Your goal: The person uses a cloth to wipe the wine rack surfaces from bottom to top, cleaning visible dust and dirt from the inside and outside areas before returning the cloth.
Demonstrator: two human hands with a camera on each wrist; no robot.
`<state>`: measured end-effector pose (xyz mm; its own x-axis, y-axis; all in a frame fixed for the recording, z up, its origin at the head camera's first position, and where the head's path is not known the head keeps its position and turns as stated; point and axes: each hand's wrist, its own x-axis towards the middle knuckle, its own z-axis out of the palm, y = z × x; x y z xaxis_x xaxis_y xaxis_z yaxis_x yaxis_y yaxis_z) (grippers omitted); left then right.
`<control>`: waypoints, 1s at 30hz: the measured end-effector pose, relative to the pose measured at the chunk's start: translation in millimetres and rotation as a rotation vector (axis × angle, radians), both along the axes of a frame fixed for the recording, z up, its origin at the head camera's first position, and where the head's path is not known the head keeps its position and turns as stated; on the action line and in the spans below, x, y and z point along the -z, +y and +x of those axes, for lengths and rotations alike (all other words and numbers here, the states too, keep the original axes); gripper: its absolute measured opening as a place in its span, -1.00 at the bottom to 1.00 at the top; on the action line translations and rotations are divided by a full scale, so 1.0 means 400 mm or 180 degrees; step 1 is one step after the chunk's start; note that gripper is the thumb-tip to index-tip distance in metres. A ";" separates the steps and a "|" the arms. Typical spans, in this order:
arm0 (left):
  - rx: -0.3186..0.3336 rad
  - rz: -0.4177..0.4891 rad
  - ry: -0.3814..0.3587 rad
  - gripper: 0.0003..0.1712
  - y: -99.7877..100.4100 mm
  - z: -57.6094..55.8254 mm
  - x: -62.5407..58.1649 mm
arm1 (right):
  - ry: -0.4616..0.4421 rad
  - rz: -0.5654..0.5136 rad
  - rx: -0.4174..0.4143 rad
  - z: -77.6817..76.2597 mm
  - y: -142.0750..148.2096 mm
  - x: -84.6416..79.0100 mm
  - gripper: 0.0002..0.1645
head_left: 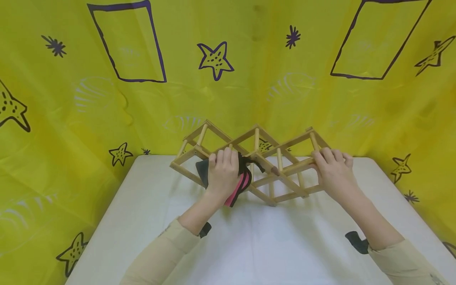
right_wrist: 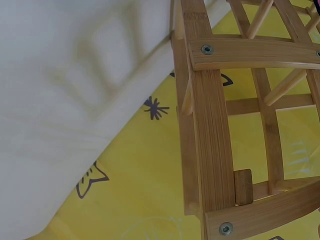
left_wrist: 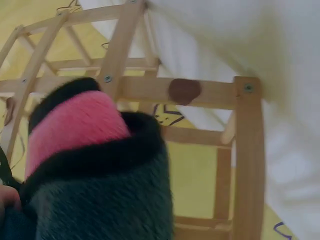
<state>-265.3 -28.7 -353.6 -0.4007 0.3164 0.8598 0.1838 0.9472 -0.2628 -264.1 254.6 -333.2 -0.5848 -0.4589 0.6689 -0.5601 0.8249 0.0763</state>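
Note:
A folding wooden lattice rack (head_left: 257, 138) of crossed slats and round rods is spread open, and its shadow falls on the white table beneath it. My left hand (head_left: 222, 172) grips a fleecy cloth (head_left: 203, 168), dark grey-green and pink with black edging, against the near side of the rack. In the left wrist view the folded cloth (left_wrist: 110, 200) covers part of the slats. At the rack's right end, the fingers of my right hand (head_left: 335, 170) curl over a slat. Bolt heads and that end's upright slat (right_wrist: 215, 125) show close up in the right wrist view.
The white tabletop (head_left: 263, 245) extends in front of the rack. Behind and to both sides hangs a yellow curtain (head_left: 249, 95) with dark star drawings. A dark device (head_left: 357, 242) is on my right wrist, another (head_left: 205, 229) on my left.

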 end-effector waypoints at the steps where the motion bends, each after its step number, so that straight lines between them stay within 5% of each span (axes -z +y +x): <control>1: -0.0036 -0.0033 -0.0036 -0.80 -0.001 0.000 0.004 | -0.0004 0.0000 0.0001 0.000 0.000 0.000 -0.32; 9: -0.0113 -0.0120 -0.0215 -0.58 -0.009 0.004 0.040 | 0.0007 -0.0005 -0.0021 0.001 0.002 -0.001 -0.50; 13: -0.0060 -0.0119 -0.0095 -0.74 0.000 0.000 0.021 | -0.0028 -0.0003 -0.0028 0.003 0.003 -0.001 -0.54; 16: -0.0051 -0.0147 -0.0067 -0.77 0.010 -0.001 -0.005 | -0.0036 -0.0002 -0.0014 0.003 0.003 0.000 -0.39; 20: -0.0077 -0.0184 -0.0167 -0.61 0.013 0.002 -0.019 | -0.0046 0.0011 0.0002 0.003 0.003 0.000 -0.42; 24: -0.0125 -0.0199 -0.0307 -0.57 0.002 0.006 0.000 | -0.0061 0.0031 0.0014 0.002 0.003 0.000 -0.79; 30: -0.0127 -0.0190 -0.0315 -0.70 -0.011 0.005 0.029 | -0.0066 0.0037 0.0023 0.000 0.002 0.000 -0.73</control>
<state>-263.3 -33.0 -365.1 -0.4960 0.3480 0.7955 0.1741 0.9374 -0.3015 -264.1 255.5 -333.2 -0.6018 -0.4623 0.6512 -0.5555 0.8282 0.0745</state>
